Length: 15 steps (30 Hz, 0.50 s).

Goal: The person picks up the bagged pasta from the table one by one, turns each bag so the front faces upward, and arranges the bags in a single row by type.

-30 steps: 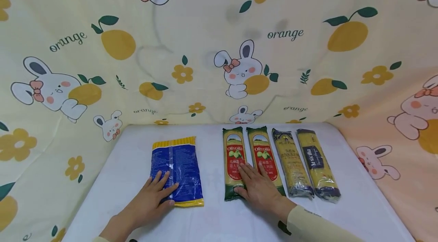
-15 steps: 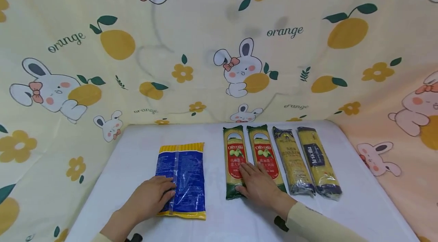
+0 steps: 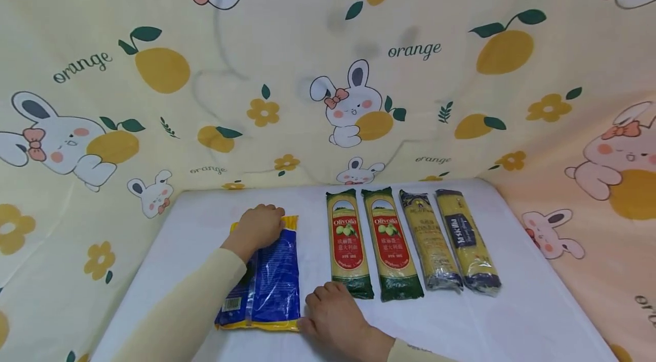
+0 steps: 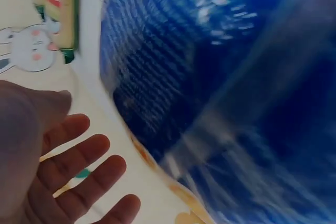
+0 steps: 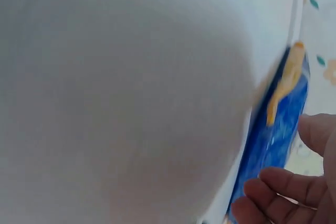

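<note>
A flat blue plastic bag with yellow ends [image 3: 279,282] lies seam side up at the table's left; its contents are hidden. My left hand [image 3: 258,228] is over its far end, fingers bent loosely. The left wrist view shows those fingers [image 4: 97,177] spread and relaxed beside the blue bag [image 4: 157,40], gripping nothing. By the bag's near right corner is my right hand [image 3: 338,319], its thumb close to the yellow edge; whether it touches is unclear. In the right wrist view, a gap separates thumb and fingers [image 5: 294,182], with the bag [image 5: 268,145] beyond them.
Two green-and-red Olivoilà spaghetti packs [image 3: 347,237] [image 3: 390,237] lie lengthwise right of centre. Beside them lie a gold pasta pack [image 3: 430,242] and a yellow one with a dark label [image 3: 467,242]. A printed curtain [image 3: 287,66] encloses the white table [image 3: 441,328].
My left hand has gone from the blue bag's near left side to its far end. My right hand has left the spaghetti packs for the bag's near corner. Earlier, the bag slid slightly nearer.
</note>
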Each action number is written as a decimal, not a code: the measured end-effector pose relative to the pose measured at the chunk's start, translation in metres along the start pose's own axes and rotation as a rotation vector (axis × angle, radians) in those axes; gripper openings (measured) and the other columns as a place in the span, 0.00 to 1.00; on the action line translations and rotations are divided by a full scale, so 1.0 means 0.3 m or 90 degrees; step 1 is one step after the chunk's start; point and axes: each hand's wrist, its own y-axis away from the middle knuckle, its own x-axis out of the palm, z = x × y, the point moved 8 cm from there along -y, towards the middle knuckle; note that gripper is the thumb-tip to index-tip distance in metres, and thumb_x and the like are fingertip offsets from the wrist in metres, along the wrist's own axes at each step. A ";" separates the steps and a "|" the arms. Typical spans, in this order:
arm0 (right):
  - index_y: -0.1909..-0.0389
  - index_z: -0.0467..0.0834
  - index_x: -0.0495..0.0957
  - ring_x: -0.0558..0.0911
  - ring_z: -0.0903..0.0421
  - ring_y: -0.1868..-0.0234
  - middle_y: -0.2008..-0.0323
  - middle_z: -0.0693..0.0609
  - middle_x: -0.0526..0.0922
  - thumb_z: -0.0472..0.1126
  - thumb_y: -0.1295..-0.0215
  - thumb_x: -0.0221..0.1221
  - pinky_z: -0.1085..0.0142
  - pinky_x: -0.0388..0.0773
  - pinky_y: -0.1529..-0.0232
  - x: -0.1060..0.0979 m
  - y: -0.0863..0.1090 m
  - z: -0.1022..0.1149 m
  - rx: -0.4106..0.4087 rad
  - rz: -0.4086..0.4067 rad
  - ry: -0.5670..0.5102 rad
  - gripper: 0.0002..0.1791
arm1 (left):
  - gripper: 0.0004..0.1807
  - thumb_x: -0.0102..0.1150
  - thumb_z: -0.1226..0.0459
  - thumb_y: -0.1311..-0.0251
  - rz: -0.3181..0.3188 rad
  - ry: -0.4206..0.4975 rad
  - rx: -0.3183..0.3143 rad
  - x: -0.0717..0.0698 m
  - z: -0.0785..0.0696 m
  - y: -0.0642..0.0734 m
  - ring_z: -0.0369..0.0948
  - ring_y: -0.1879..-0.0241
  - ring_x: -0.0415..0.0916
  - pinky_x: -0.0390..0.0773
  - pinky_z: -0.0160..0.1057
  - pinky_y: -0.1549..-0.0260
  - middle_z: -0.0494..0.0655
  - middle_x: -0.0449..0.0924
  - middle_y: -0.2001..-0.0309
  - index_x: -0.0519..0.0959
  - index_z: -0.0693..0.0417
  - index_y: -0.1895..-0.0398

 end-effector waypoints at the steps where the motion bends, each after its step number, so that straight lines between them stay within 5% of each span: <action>1: 0.52 0.50 0.85 0.78 0.59 0.56 0.60 0.59 0.84 0.66 0.25 0.58 0.57 0.78 0.45 0.010 -0.003 0.013 -0.002 0.007 -0.009 0.24 | 0.16 0.56 0.57 0.22 0.013 -0.004 -0.006 0.011 -0.008 -0.021 0.55 0.48 0.83 0.83 0.59 0.48 0.54 0.86 0.47 0.83 0.55 0.41; 6: 0.52 0.51 0.85 0.74 0.59 0.60 0.63 0.59 0.81 0.69 0.27 0.58 0.61 0.71 0.55 0.056 -0.017 0.046 0.005 0.050 -0.038 0.26 | 0.21 0.54 0.52 0.21 0.035 -0.031 -0.033 0.063 -0.045 -0.090 0.55 0.40 0.76 0.76 0.62 0.38 0.55 0.82 0.42 0.81 0.57 0.38; 11: 0.48 0.51 0.84 0.74 0.59 0.58 0.60 0.59 0.82 0.70 0.27 0.57 0.61 0.71 0.51 0.085 -0.027 0.054 0.012 0.085 -0.031 0.28 | 0.23 0.50 0.49 0.19 0.011 -0.052 -0.042 0.091 -0.057 -0.103 0.56 0.37 0.70 0.71 0.65 0.36 0.57 0.78 0.40 0.81 0.57 0.40; 15: 0.48 0.50 0.84 0.75 0.59 0.57 0.59 0.58 0.83 0.70 0.27 0.56 0.60 0.72 0.49 0.093 -0.029 0.055 0.005 0.086 -0.012 0.29 | 0.26 0.48 0.47 0.18 0.031 -0.046 -0.060 0.123 -0.053 -0.102 0.57 0.36 0.67 0.68 0.66 0.34 0.58 0.76 0.39 0.80 0.59 0.39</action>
